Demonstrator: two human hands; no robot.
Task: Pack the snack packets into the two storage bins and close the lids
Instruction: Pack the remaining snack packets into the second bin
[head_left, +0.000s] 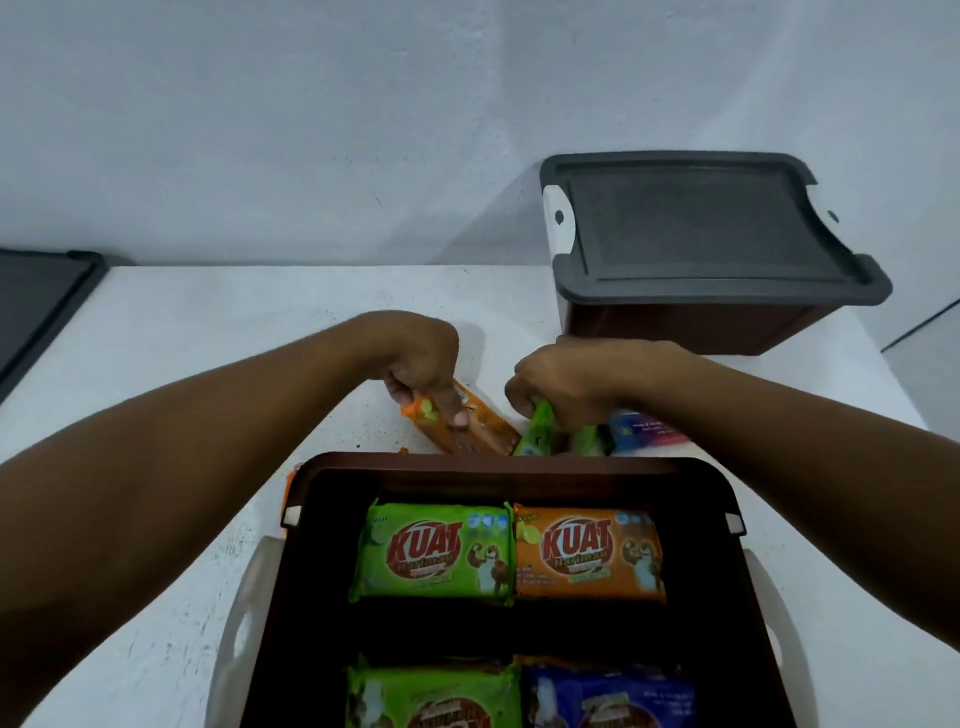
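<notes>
Brown and open, the near bin (498, 465) held four snack packets (436, 556) lying flat in two rows. Just beyond its far rim, on the white table (208, 338), the left hand (421, 364) curled its fingers round an orange packet (480, 436), while the right hand (566, 384) gripped a green packet (537, 434). A blue packet (644, 426) lay just beside it, untouched. Packing looked midway; next, both held packets would need lifting over the rim. Farther right the second bin (675, 327) stood lidded, and a loose grey lid (41, 301) lay far left.

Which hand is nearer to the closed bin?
Right. The right hand, gripping a green packet, is in front of the closed bin; the left hand is farther left, gripping an orange packet.
</notes>
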